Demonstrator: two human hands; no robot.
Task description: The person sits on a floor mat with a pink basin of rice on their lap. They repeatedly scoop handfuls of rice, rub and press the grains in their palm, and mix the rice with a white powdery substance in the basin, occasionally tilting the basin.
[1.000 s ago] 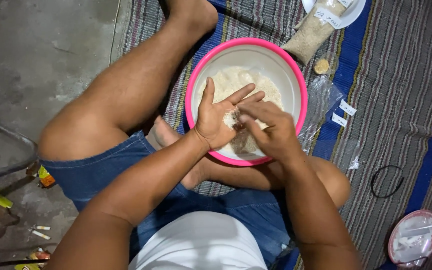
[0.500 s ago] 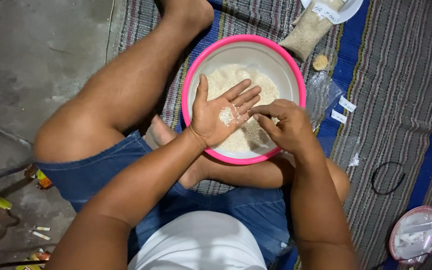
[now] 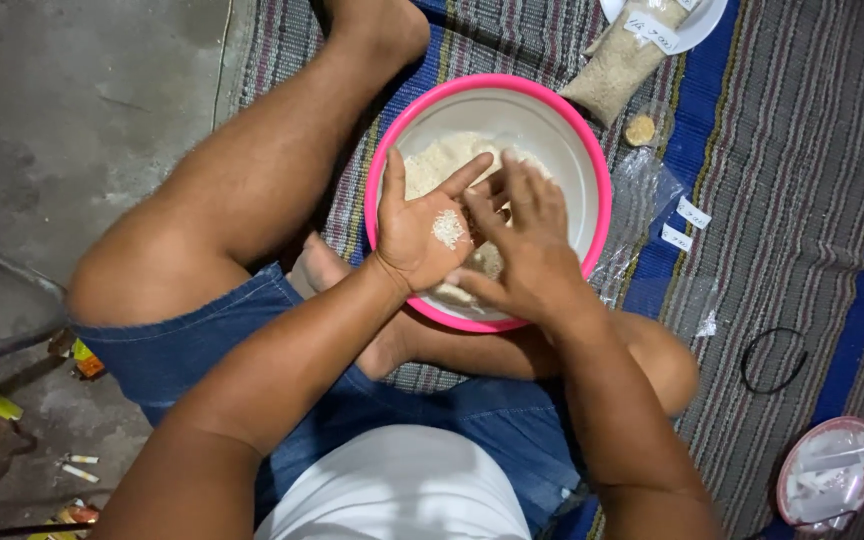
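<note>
A pink-rimmed white bowl holding pale grains rests on the mat between my legs. My left hand lies palm up over the bowl's near side, fingers spread, with a small heap of grains on the palm. My right hand hovers palm down just right of it, fingers apart, fingertips touching the left fingers above the grain. It grips nothing that I can see.
A clear bag of grain lies on a white plate beyond the bowl. Empty plastic wrap with paper tags sits to the right. A striped mat, a black ring and a pink lid lie right; bare concrete left.
My right hand has opened from a pinch and moved left over the left fingers. The heap of grain on my left palm now shows clearly.
</note>
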